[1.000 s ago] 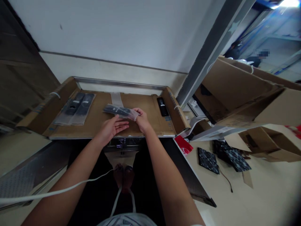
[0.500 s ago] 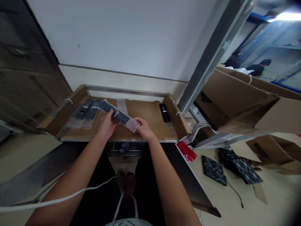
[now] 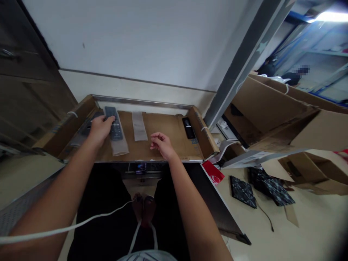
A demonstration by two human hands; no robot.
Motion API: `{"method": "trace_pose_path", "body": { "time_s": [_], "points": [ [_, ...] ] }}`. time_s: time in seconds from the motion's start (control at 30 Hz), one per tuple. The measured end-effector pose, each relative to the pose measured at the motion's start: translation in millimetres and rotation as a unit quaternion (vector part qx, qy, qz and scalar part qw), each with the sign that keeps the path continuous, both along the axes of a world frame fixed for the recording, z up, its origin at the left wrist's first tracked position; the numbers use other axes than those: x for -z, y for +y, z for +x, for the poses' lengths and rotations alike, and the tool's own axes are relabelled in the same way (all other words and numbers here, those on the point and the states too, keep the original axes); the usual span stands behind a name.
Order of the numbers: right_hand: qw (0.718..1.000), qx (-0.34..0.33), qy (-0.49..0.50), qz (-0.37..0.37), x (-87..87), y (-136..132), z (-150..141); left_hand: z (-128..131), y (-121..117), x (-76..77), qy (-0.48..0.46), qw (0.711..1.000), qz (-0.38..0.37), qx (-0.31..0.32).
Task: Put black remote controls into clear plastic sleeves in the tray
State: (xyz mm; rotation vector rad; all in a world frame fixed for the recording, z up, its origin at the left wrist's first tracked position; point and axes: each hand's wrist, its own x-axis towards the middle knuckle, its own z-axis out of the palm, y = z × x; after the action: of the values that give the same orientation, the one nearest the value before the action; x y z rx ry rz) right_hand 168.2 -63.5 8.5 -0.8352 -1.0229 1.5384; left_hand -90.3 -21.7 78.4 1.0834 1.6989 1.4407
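My left hand [image 3: 100, 128] rests on a black remote control in a clear plastic bag [image 3: 116, 131], which lies on the left part of a flat cardboard sheet [image 3: 163, 127]. Under my hand lie more bagged remotes [image 3: 91, 121], mostly hidden. My right hand [image 3: 161, 144] hovers over the middle of the cardboard with loosely curled fingers and holds nothing. A bare black remote [image 3: 188, 127] lies at the right end of the cardboard.
A strip of pale tape [image 3: 139, 125] runs across the cardboard. Raised cardboard flaps [image 3: 202, 132] edge the sheet. Open cardboard boxes [image 3: 274, 112] stand to the right. Dark patterned packets [image 3: 241, 186] lie on the floor. A white cable [image 3: 81, 221] crosses my lap.
My left hand carried the bagged remote leftward and set it down beside the other bagged remotes. My right hand let go of the bag's end and stayed near the middle.
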Motion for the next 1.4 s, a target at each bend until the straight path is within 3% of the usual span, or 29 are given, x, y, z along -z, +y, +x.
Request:
{"method": "trace_pose_path", "body": {
  "time_s": [0.07,0.17,0.3,0.4,0.57,0.8,1.1,1.3,1.4],
  "points": [
    [1.0,0.002,0.007,-0.002,-0.2,0,0,-8,8,-17.0,0.102,0.993,-0.04,0.04],
    [1.0,0.01,0.023,-0.014,-2.3,1,-1,3,3,-30.7,0.078,0.982,-0.083,0.152],
    [0.999,-0.001,0.028,-0.033,-6.6,2,-1,43,-35,-18.2,0.032,0.934,-0.134,0.329],
    [1.0,0.008,0.008,-0.012,-6.6,1,-1,64,-63,-0.4,0.018,0.907,-0.159,0.39],
    [0.998,0.053,-0.029,0.003,-2.8,1,-2,64,-76,13.6,0.032,0.904,-0.143,0.401],
    [0.999,0.015,-0.045,0.01,-2.1,1,-3,52,-78,11.8,0.05,0.906,-0.145,0.395],
    [0.997,0.066,-0.014,0.038,-1.2,2,-3,46,-80,12.6,0.063,0.912,-0.126,0.384],
    [0.998,-0.051,-0.044,0.008,-5.2,1,-5,48,-76,10.2,0.084,0.901,-0.082,0.417],
    [0.998,-0.056,-0.036,0.001,-4.7,0,-3,48,-72,2.3,0.063,0.9,-0.116,0.415]
  ]
}}
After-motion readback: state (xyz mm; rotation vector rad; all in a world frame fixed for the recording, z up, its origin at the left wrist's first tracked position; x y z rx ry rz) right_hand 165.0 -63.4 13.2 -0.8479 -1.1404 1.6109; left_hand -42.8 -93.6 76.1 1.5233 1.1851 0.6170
